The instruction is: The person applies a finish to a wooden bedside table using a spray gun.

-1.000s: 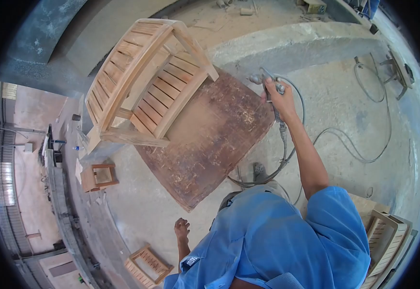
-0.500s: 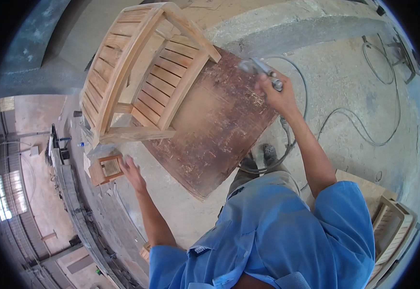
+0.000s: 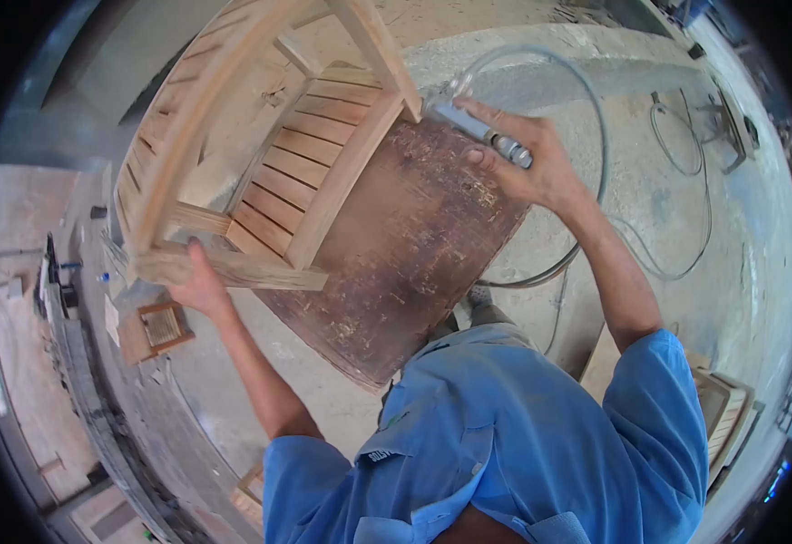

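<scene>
A slatted wooden chair lies tipped over on a worn brown board. My left hand is at its near wooden rail, thumb over the top and the other fingers hidden behind or beneath the wood. In my right hand is a silver-grey air tool, held above the board's far right corner, close to the end of a chair leg. Blur at the front of the tool hides its exact kind. A grey hose loops round on the right beside it.
More hose trails over the concrete floor at right. A small wooden frame piece stands on the floor at left. Another slatted wooden piece is at lower right. A low concrete ledge runs behind the board.
My left hand has moved left and up from free air onto the chair's rail. The chair appears shifted to the left and nearer. My right hand still holds the tool, now turned differently.
</scene>
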`<action>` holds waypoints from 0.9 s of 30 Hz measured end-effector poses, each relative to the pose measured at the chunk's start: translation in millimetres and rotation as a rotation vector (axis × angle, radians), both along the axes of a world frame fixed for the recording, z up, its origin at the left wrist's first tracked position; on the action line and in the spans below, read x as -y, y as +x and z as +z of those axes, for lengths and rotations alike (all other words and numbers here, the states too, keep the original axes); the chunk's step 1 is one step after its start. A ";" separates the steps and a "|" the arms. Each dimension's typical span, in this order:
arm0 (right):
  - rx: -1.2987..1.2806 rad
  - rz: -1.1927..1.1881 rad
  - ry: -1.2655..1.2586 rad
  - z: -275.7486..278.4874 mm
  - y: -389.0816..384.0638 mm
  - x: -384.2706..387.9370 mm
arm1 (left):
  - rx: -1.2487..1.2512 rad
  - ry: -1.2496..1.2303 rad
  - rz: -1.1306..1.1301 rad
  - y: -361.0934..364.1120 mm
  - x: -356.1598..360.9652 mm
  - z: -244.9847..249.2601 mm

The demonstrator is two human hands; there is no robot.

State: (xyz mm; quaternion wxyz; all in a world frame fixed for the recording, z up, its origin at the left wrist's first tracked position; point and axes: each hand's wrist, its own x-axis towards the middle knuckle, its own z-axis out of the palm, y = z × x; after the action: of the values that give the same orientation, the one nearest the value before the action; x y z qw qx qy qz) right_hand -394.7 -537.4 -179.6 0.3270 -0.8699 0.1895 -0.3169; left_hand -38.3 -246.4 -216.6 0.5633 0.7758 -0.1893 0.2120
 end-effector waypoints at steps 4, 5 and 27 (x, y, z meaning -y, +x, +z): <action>0.055 0.132 -0.224 40.7 40.1 13.5 | -0.198 -0.071 0.015 39.0 -30.4 27.6; 0.068 0.146 -0.256 45.6 54.8 15.8 | -0.198 -0.085 0.030 49.6 -35.6 26.1; -0.347 0.077 -0.257 -7.0 169.2 19.5 | -0.112 0.005 0.120 58.5 -19.6 54.7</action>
State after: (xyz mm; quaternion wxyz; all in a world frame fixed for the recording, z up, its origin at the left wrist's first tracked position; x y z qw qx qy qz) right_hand -225.5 -556.8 -186.7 0.1878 -0.9525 0.1678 -0.1712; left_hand 20.2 -226.8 -161.9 0.5572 0.7979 -0.1110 0.2012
